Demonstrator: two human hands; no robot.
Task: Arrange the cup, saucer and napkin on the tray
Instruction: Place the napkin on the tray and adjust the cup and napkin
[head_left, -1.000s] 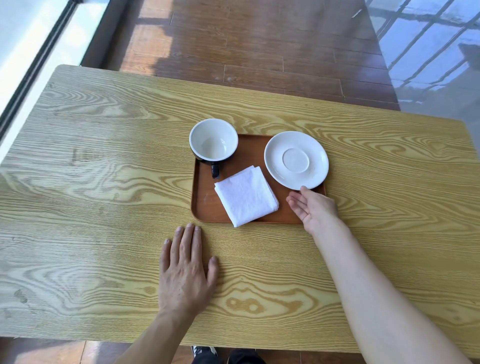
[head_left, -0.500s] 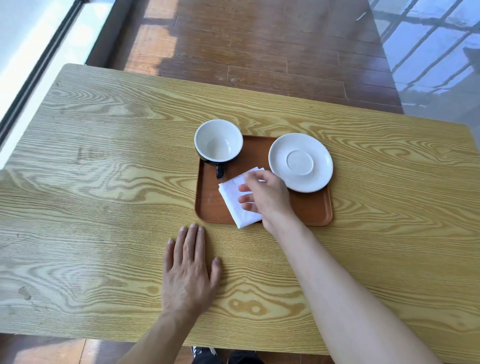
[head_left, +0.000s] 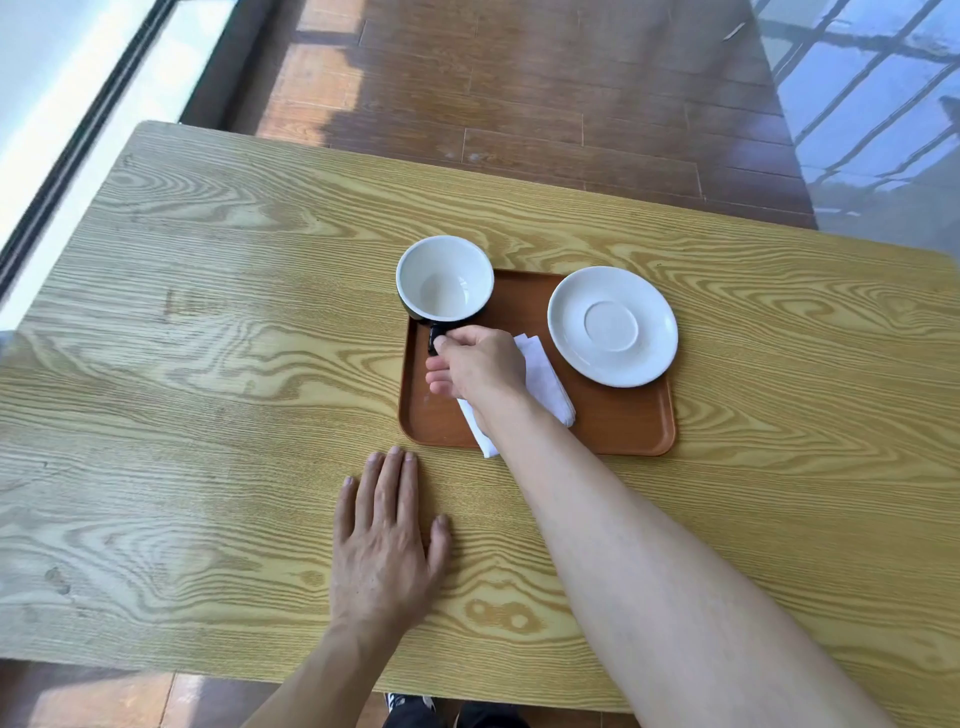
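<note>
A brown tray (head_left: 623, 431) lies on the wooden table. At its far left corner stands a cup (head_left: 444, 280), black outside and white inside, with its handle toward me. My right hand (head_left: 480, 366) pinches that handle with thumb and fingers. A white saucer (head_left: 613, 326) rests on the tray's far right corner, overhanging the rim a little. Partly hidden under my right hand and forearm, a folded white napkin (head_left: 545, 379) lies in the tray's middle. My left hand (head_left: 387, 540) lies flat on the table in front of the tray, fingers spread.
The yellow wood-grain table (head_left: 208, 364) stretches wide to the left and right of the tray. Beyond its far edge is dark wooden floor (head_left: 519, 104). A window frame (head_left: 78, 145) runs along the left.
My right hand has moved left from the tray's right side, across the napkin, to the cup's handle and closed on it. The left hand has stayed put.
</note>
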